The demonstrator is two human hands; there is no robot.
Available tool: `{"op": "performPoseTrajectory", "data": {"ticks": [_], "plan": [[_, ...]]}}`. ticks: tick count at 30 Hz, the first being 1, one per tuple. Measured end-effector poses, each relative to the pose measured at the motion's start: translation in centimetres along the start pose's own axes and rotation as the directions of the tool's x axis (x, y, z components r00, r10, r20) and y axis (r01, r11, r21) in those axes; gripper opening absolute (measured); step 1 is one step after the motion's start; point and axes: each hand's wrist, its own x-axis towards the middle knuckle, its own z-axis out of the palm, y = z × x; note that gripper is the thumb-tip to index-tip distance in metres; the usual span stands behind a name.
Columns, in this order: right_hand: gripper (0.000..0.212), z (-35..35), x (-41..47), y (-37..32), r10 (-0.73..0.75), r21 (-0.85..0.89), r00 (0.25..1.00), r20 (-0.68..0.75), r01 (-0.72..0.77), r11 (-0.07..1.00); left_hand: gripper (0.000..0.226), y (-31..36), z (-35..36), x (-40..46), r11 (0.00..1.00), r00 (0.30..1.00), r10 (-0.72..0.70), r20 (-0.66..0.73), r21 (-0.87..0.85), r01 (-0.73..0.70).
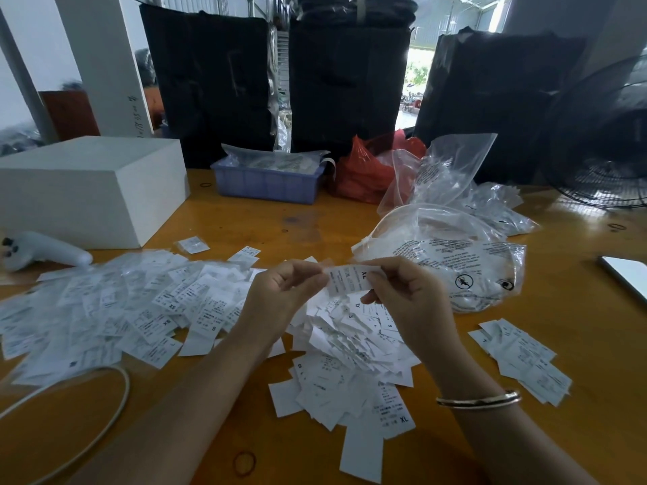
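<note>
A white XL size label (350,279) hangs above the table, held between both hands. My left hand (285,288) pinches its left end and my right hand (402,292) pinches its right end. Below them lies a loose heap of white labels (353,348) marked S, L and XL. A wider spread of labels (115,309), some marked XS, covers the table to the left. A smaller stack of labels (521,358) lies at the right.
On the wooden table (245,218) stand a white box (91,187), a blue basket (266,185), a red bag (364,173) and clear plastic bags (451,246). A white handheld device (42,253) with cable (105,414), a rubber band (244,463), a phone (626,274) and a fan (609,159) are nearby.
</note>
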Motion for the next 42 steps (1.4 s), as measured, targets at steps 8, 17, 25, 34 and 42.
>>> {"op": "performPoseTrajectory", "data": {"ticks": [8, 17, 25, 34, 42], "plan": [[0.022, 2.0, -0.5, 1.2, 0.2, 0.082, 0.98, 0.008, -0.2, 0.976, 0.006, -0.4, 0.3, -0.1, 0.998, 0.993, -0.032, 0.114, 0.062, 0.025], [0.035, 4.6, -1.6, 0.9, 0.038, -0.313, 0.988, 0.147, 0.01, 0.95, 0.014, -0.4, -0.4, 0.3, 0.983, 0.999, 0.008, 0.04, 0.181, -0.015], [0.056, 4.5, -1.4, 0.9, 0.06, -0.372, 0.951, 0.304, 0.06, 0.926, 0.015, -0.4, -1.0, 0.4, 0.963, 0.996, -0.021, 0.086, 0.268, -0.003], [0.066, 4.6, -1.2, 1.2, 0.177, -0.487, 0.903, 0.391, 0.04, 0.872, 0.024, -0.5, -0.7, 0.1, 0.972, 0.986, -0.057, 0.159, 0.236, 0.018], [0.071, 1.2, 2.4, 4.9, 0.197, -0.767, 0.98, -0.039, -0.156, 0.622, 0.022, -0.6, -1.6, 0.8, 0.938, 0.998, 0.04, -0.058, 0.347, -0.018]]}}
